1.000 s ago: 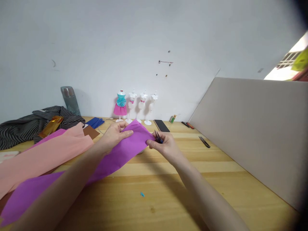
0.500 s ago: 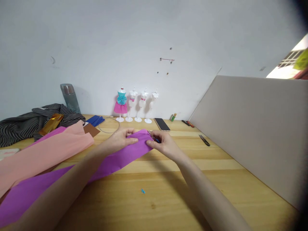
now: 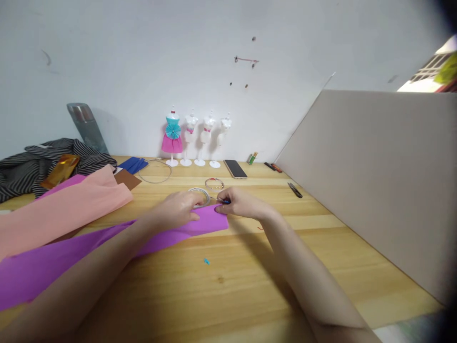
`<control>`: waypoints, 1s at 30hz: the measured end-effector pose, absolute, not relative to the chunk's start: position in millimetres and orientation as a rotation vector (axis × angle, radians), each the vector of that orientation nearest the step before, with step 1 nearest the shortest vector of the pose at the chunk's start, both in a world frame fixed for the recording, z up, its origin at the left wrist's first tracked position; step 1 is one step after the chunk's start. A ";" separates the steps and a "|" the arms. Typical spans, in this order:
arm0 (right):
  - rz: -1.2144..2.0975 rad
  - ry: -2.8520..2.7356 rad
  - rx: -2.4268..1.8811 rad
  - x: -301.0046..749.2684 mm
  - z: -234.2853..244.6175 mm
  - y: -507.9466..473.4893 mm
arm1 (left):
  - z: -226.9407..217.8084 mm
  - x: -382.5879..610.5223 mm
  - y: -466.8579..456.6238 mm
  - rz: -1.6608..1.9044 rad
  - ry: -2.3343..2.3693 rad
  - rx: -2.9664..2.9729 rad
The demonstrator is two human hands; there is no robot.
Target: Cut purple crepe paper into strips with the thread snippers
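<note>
A long strip of purple crepe paper [image 3: 210, 218] runs from the left side of the table to between my hands. My left hand [image 3: 174, 209] is closed on its upper edge, thumb on the near face and fingers behind. At the strip's right end, my right hand [image 3: 239, 204] grips small scissors [image 3: 225, 201] with dark blue handles, blades pointing left; its fingertips also touch the paper. Just behind my left fingers lies a white tape roll [image 3: 203, 191]. A thin ring with red and pale parts [image 3: 214, 180] rests beyond it.
Dressed and bare white mini dress forms [image 3: 173, 136] stand along the wall beside a phone [image 3: 235, 169]. Pink crepe paper [image 3: 71, 205], striped cloth [image 3: 21, 166] and a bottle [image 3: 87, 126] are at left. Black snips [image 3: 295, 190] lie near the board [image 3: 374, 181] at right.
The paper's end has come down toward the table and turned flatter, with both hands lower over it. The tape roll and thin ring now show behind them. The whole view has shifted slightly.
</note>
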State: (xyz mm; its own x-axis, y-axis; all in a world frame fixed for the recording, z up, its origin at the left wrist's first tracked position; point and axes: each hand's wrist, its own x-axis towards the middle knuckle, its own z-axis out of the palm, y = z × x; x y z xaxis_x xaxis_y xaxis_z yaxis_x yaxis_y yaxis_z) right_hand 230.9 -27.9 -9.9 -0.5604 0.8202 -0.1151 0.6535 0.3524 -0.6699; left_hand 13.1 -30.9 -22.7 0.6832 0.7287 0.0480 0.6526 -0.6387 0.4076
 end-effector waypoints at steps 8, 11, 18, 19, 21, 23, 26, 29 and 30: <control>1.165 -2.435 -1.318 235.1 -7.8 -28.0 | -8.7 4.3 -33.4 0.008 1.223 2.550; 1.062 -2.448 -1.356 235.9 -11.4 -25.8 | -12.2 4.7 -31.4 -0.036 1.220 2.534; 1.147 -2.565 -1.281 241.2 -14.7 -21.7 | -0.5 -8.3 -36.1 -0.230 1.227 2.532; 1.126 -2.581 -1.339 241.6 -16.1 -20.8 | -0.2 -10.5 -36.4 -0.276 1.204 2.531; 1.066 -2.613 -1.486 242.0 -20.2 -18.8 | -3.6 -13.5 -35.4 -0.343 1.154 2.550; 1.027 -2.633 -1.596 242.6 -25.2 -16.6 | -11.3 -14.0 -33.1 -0.369 1.119 2.587; 0.997 -2.643 -1.644 244.7 -31.5 -13.9 | -22.8 -10.7 -30.7 -0.401 1.121 2.620; 0.991 -2.657 -1.644 246.6 -34.0 -12.8 | -27.5 -5.2 -31.7 -0.458 1.137 2.644; 0.977 -2.656 -1.630 246.4 -33.8 -12.9 | -27.8 -3.3 -32.7 -0.479 1.146 2.652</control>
State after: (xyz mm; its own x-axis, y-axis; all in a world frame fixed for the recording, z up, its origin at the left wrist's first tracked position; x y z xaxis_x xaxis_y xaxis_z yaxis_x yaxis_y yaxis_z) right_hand 246.4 -12.9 -33.8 -0.4960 0.7714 -0.3985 0.8458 0.3254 -0.4229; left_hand -3.3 -32.7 -27.8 0.6442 0.6662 -0.3757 0.7355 -0.6744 0.0652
